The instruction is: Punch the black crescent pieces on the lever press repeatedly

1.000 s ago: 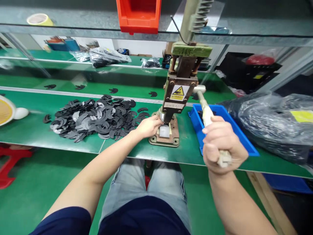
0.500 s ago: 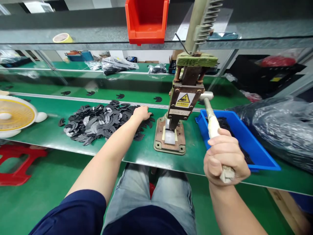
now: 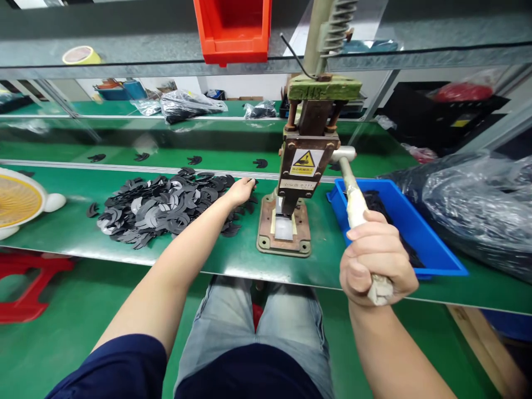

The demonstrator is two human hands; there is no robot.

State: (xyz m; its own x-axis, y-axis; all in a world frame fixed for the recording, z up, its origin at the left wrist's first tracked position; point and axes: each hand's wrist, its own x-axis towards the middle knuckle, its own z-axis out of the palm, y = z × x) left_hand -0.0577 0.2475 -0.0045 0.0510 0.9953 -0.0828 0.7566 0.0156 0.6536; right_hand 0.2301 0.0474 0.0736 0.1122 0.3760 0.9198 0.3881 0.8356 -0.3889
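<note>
A hand press (image 3: 310,158) with a yellow warning label stands on the bench, its ram low over a pale block (image 3: 284,228) on the base plate. My right hand (image 3: 378,255) is wrapped round the press's lever (image 3: 354,202), which is bound in whitish tape near the grip. At the right end of a heap of black curved pieces (image 3: 166,208), my left hand (image 3: 241,192) is closed in a pinch. A small dark edge shows at its fingertips, seemingly one of these pieces; most of it is hidden by the fingers.
Right of the press sits a blue bin (image 3: 432,238) with black pieces inside, beside a large plastic-wrapped bundle (image 3: 477,205). A fan (image 3: 20,199) stands at the left. Several black pieces lie along the green strip behind. An orange bin (image 3: 235,41) hangs overhead.
The view has shifted slightly, moving the scene left and up. My left hand has moved a little right relative to the heap, its fingers now pinched. My right hand still grips the lever.
</note>
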